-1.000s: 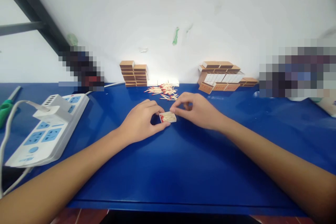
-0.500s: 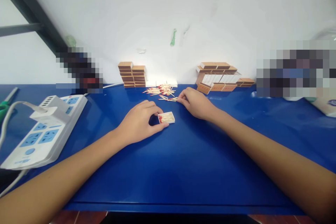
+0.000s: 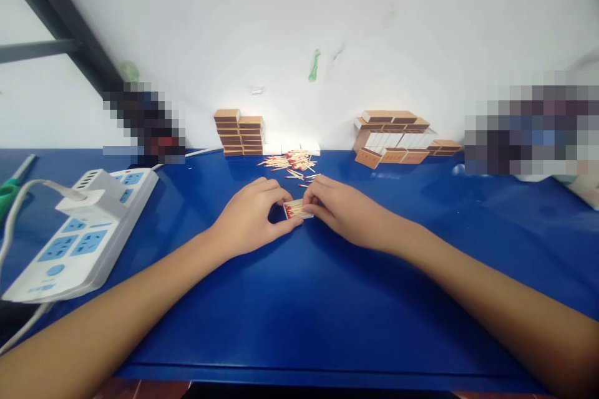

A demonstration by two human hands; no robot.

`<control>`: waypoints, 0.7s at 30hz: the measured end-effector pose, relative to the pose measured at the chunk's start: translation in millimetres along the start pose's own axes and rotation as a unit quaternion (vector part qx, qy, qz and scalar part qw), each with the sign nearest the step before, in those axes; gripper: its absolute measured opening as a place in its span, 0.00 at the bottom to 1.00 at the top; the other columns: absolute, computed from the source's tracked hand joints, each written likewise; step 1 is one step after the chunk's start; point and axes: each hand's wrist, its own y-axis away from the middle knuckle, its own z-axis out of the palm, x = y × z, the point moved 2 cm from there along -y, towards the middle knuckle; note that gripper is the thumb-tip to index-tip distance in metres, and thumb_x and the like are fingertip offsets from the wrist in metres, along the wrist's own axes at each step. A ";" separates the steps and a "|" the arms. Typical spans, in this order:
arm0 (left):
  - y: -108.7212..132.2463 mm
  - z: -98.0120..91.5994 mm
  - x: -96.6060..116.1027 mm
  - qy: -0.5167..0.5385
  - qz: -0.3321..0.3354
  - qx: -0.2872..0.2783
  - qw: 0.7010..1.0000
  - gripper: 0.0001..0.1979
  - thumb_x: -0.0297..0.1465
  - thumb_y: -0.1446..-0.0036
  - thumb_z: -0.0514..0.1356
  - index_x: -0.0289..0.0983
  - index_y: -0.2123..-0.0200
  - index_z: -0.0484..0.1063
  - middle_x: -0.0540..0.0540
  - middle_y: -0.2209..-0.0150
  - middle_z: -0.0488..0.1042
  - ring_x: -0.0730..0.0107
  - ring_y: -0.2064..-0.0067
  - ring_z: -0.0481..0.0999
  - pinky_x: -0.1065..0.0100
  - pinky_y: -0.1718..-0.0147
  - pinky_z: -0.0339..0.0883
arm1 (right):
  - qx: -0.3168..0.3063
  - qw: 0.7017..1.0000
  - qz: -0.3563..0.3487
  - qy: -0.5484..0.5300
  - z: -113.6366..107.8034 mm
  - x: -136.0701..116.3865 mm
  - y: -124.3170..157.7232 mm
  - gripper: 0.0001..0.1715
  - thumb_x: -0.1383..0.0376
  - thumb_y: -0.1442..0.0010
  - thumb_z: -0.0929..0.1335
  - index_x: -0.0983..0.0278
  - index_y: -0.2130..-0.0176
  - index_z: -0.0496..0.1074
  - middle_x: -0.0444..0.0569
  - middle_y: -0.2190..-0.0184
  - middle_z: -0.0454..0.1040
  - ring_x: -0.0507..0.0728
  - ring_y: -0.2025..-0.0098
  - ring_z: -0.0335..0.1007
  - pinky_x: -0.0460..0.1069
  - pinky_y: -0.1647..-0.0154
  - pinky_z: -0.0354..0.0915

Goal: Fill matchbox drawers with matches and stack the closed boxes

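My left hand [image 3: 253, 215] rests on the table with thumb and fingers closed around the left end of a small white matchbox tray [image 3: 309, 217]. Inside the tray lie several matches [image 3: 294, 209], red heads toward my left palm. My right hand [image 3: 346, 209] is over the tray's right end, thumb and forefinger pinched on a match that is largely hidden by the fingers. Just beyond both hands is a loose pile of red-tipped matches [image 3: 292, 161], with a few stray ones nearer to my right fingers.
Stacked matchboxes [image 3: 239, 134] stand against the wall at left. Another stack of boxes and white trays [image 3: 395, 137] stands at right. A white power strip [image 3: 100, 249] with a plugged-in adapter and cable lies at left on the blue table [image 3: 299, 312]. Blurred-out items flank both sides.
My right hand has moved from the stray matches beside the pile, toward me and left, to the tray. My left hand keeps its hold on the tray.
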 end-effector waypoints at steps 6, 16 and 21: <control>-0.5 0.0 1.7 -0.002 0.006 -0.006 1.000 0.13 0.42 0.38 0.67 0.38 0.60 0.77 0.48 0.63 0.77 0.62 0.60 0.73 0.60 0.59 0.67 | 0.049 0.998 -0.010 -0.042 -10.1 8.1 -3.6 0.06 0.65 0.32 0.68 0.62 0.62 0.75 0.47 0.63 0.72 0.54 0.65 0.67 0.49 0.63 0.62; 1.4 1.4 5.7 0.020 0.023 -0.023 0.999 0.14 0.42 0.38 0.67 0.39 0.57 0.78 0.46 0.59 0.78 0.60 0.58 0.74 0.59 0.56 0.69 | 0.089 0.992 0.075 0.045 -3.1 48.7 -18.7 0.05 0.62 0.36 0.73 0.62 0.63 0.77 0.49 0.62 0.74 0.55 0.65 0.68 0.51 0.62 0.63; 0.8 -0.5 4.8 0.018 0.014 -0.020 1.000 0.14 0.43 0.38 0.67 0.39 0.57 0.78 0.46 0.58 0.78 0.60 0.57 0.74 0.58 0.56 0.69 | 0.048 0.992 0.110 0.047 -4.3 55.2 -16.9 0.06 0.64 0.34 0.70 0.63 0.64 0.75 0.50 0.61 0.74 0.56 0.63 0.70 0.52 0.60 0.65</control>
